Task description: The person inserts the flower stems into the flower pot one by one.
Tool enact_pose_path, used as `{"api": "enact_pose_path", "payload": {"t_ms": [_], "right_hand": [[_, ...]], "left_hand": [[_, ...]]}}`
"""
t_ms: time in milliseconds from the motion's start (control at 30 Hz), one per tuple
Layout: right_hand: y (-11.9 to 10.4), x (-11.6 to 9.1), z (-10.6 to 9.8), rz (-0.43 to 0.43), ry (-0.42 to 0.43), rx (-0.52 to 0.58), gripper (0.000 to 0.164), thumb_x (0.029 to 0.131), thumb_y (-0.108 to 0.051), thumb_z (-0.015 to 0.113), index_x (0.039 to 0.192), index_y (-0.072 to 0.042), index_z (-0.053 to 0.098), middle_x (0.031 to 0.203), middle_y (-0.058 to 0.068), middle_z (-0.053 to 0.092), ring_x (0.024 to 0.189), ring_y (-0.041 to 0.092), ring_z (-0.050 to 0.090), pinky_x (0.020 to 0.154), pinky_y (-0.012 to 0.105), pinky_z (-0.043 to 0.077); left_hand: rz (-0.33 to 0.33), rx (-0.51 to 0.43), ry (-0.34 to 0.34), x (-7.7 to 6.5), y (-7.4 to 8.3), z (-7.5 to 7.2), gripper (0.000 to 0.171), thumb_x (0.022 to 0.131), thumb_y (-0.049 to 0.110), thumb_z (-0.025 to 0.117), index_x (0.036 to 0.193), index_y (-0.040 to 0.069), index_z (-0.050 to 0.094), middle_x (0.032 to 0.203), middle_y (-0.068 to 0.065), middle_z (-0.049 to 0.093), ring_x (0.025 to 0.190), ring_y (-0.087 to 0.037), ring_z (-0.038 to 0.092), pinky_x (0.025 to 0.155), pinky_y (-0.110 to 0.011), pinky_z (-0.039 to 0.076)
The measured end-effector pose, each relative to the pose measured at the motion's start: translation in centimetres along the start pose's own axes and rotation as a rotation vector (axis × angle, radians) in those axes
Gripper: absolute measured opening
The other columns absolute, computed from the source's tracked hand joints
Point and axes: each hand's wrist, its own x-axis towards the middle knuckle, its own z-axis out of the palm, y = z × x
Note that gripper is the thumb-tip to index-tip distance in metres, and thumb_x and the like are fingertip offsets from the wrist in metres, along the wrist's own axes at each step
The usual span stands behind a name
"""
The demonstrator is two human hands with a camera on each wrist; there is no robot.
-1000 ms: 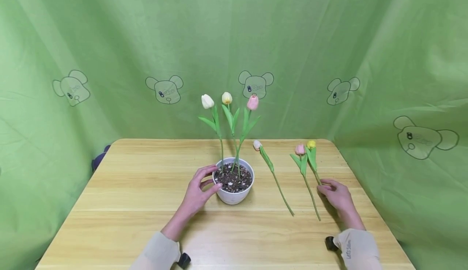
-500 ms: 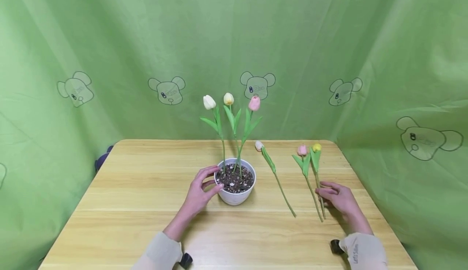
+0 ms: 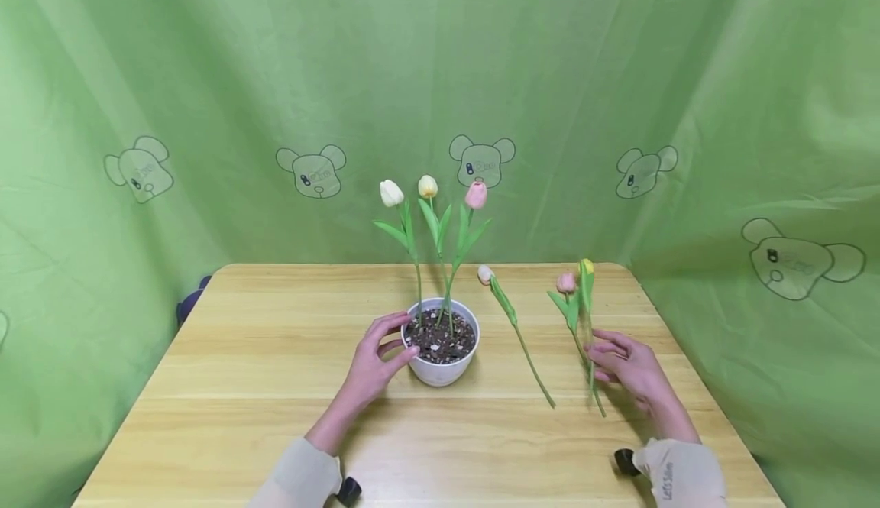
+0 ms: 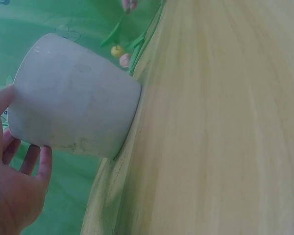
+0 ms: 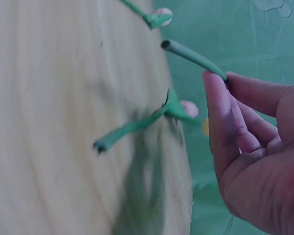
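Over the worktop (image 3: pixel 275 355), right of the pot (image 3: pixel 440 373) the left grip (image 3: pixel 371 359) held, the right grip (image 3: pixel 629 367) pinched a yellow tulip (image 3: pixel 587 292), best eased past the pink one (image 3: pixel 573 314).

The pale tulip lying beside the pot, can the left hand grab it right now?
Probably not straight across: the left hand holds the pot at its rim, and the pot stands between that hand and the pale tulip. It would likely need to let go and reach around.
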Motion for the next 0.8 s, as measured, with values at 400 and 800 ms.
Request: {"api": "enact_pose_path", "payload": {"t_ms": [400,800], "right_hand": [[-3.6,-0.7,2.8,-0.113,-0.067,0.141,0.073,0.099,-0.005,0.068,0.158,0.006,0.027,0.11,0.0,0.07,0.095,0.008,0.073,0.082,0.031,0.066],[-6.2,-1.1,6.0,-0.24,-0.003,0.235,0.068,0.097,-0.001,0.069,0.155,0.002,0.033,0.104,0.002,0.07,0.091,0.014,0.074,0.081,0.034,0.066]], "left_hand": [[0.019,-0.013,0.012,-0.1,0.0,0.1,0.058,0.088,0.008,0.081,0.141,0.007,0.06,0.152,-0.015,0.049,0.134,-0.04,0.052,0.113,-0.044,0.051],[0.011,-0.003,0.006,-0.2,0.3,0.1,0.058,0.089,0.011,0.08,0.142,0.007,0.058,0.152,-0.013,0.049,0.135,-0.037,0.052,0.113,-0.039,0.052]]}}
